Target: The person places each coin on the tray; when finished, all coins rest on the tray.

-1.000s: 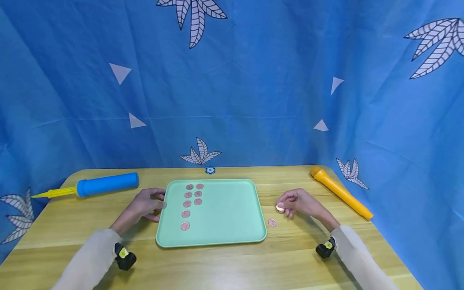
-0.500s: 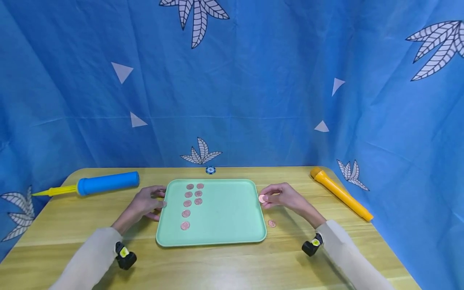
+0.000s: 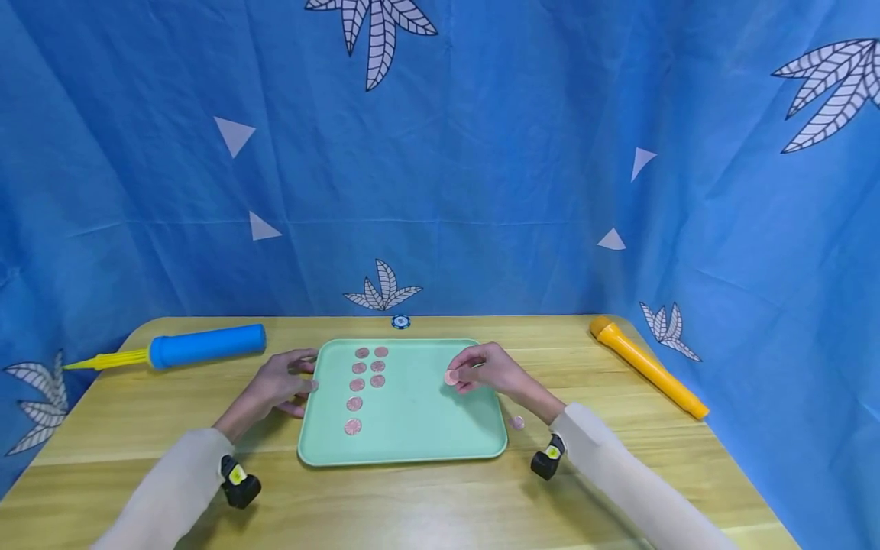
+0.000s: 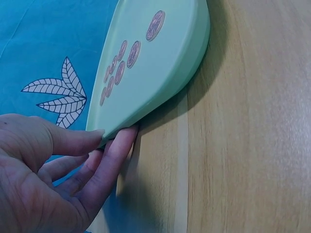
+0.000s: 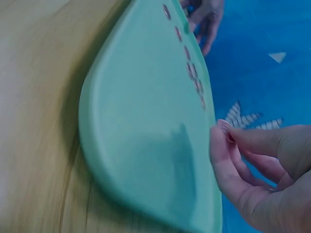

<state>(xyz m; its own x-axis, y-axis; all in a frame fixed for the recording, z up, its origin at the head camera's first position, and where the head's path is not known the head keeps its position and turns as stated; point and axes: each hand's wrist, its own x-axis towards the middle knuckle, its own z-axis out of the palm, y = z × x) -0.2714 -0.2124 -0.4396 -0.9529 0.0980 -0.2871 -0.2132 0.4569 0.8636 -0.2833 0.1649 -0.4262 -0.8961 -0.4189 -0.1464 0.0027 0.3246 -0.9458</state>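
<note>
the right hand [image 3: 491,370] is pinching a coin [image 3: 451,376] between thumb and fingertips, hovering over the bare right half of the green tray [image 3: 440,447]. the rows of coins [image 3: 364,382] are lying to the left of those fingers, running front to back along the tray's left side. the left hand [image 3: 278,382] is resting against the tray's left rim, fingers fairly straight and touching the edge, nearer the rows. one loose coin [image 3: 518,422] is lying on the table [image 3: 412,504], just right of the tray.

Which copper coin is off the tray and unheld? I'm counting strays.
The small copper coin lying on the wooden table beside the mint-green tray's right edge; others lie inside or are held.
</note>
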